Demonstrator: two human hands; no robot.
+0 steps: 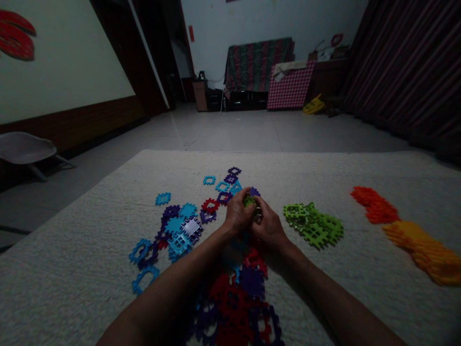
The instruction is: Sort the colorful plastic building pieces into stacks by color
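My left hand (239, 211) and my right hand (267, 222) meet over the middle of a pale mat. A small green toothed building tile (249, 202) shows between them, and the left fingers are wrapped round it. The right hand is closed with its fingertips at the same spot; whether it grips that tile or another piece is hidden. Below and left of the hands lie loose red (230, 298), purple (252, 282) and light blue tiles (175, 225). A heap of green tiles (317, 227) sits to the right of my right hand.
Orange-red tiles (374, 204) and a row of yellow-orange tiles (425, 250) lie at the right on the mat (101, 211). Beyond is a tiled floor with a cloth-covered cabinet (259, 65). A pale chair (27, 148) stands at left, a dark curtain (406, 72) at right.
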